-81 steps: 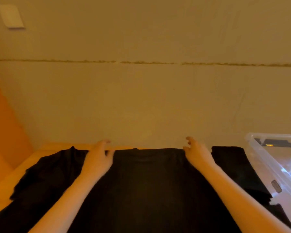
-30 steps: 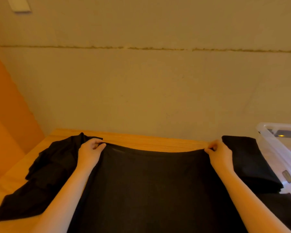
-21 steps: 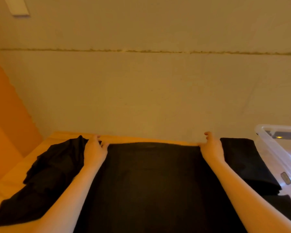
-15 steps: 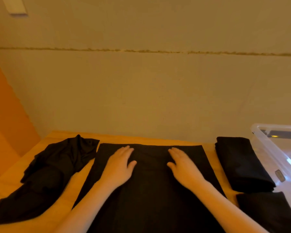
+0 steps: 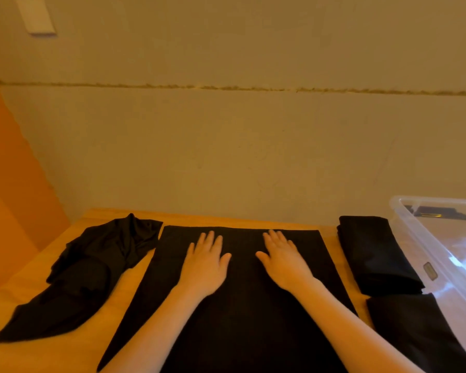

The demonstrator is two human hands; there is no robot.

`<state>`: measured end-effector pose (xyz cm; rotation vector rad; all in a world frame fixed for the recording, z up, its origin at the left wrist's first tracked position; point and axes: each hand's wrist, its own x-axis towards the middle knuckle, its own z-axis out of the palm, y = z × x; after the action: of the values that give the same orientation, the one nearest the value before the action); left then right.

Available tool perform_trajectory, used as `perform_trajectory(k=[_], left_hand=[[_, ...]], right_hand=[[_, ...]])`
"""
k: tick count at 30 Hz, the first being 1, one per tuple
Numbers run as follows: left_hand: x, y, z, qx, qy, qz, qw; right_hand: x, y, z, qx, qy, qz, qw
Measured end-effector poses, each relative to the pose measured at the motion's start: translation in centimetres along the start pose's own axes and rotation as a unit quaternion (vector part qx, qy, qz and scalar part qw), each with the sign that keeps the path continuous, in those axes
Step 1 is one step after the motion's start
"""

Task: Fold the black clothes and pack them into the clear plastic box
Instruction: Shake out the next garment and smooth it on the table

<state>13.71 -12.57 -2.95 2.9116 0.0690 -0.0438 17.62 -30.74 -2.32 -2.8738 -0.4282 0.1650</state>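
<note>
A black garment (image 5: pixel 242 313) lies flat as a neat rectangle in the middle of the wooden table (image 5: pixel 73 356). My left hand (image 5: pixel 205 262) and my right hand (image 5: pixel 283 258) press on its far part, palms down, fingers straight and spread. A folded black garment (image 5: pixel 374 254) lies to the right, and another folded one (image 5: pixel 414 327) sits nearer to me. A crumpled black garment (image 5: pixel 92 270) lies on the left. The clear plastic box (image 5: pixel 436 246) stands at the right edge of the table, with a dark item (image 5: pixel 439 212) at its far end.
A plain beige wall (image 5: pixel 226 144) rises straight behind the table's far edge. An orange panel (image 5: pixel 8 184) closes off the left side. A pale wall plate (image 5: pixel 37 16) sits high on the left.
My hands let go of the garment's far corners, which they had pulled up and laid down. They moved inward and now press flat on the cloth, a little further forward than half a second ago.
</note>
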Motion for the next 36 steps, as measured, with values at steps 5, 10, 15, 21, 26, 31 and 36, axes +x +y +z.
perform_trajectory(k=[5, 10, 15, 21, 26, 31, 36], left_hand=[[1.8, 0.5, 1.4, 0.034, -0.045, 0.003, 0.998], [3.0, -5.6, 0.4, 0.021, -0.041, -0.088, 0.995], [1.5, -6.2, -0.3, 0.054, -0.031, -0.135, 0.989], [-4.6, 0.5, 1.3, 0.018, -0.016, -0.011, 1.000], [-8.4, -3.8, 1.5, 0.029, -0.007, -0.068, 0.997], [-11.3, -7.5, 0.6, 0.040, -0.004, -0.109, 0.993], [-13.3, -7.4, 0.2, 0.056, 0.027, -0.132, 0.989]], right_hand=[[1.8, -1.3, 1.6, -0.031, -0.054, -0.043, 0.997], [2.2, 4.6, 0.7, -0.016, -0.019, 0.028, 0.999], [1.1, 6.2, -0.2, -0.039, 0.001, 0.111, 0.993], [-4.6, -4.4, 2.1, 0.003, -0.027, -0.071, 0.997], [-8.0, -1.8, 2.8, -0.017, -0.038, -0.057, 0.997], [-10.6, 4.2, 1.7, -0.018, -0.024, 0.027, 0.999], [-12.7, 5.2, 1.1, -0.035, 0.004, 0.091, 0.995]])
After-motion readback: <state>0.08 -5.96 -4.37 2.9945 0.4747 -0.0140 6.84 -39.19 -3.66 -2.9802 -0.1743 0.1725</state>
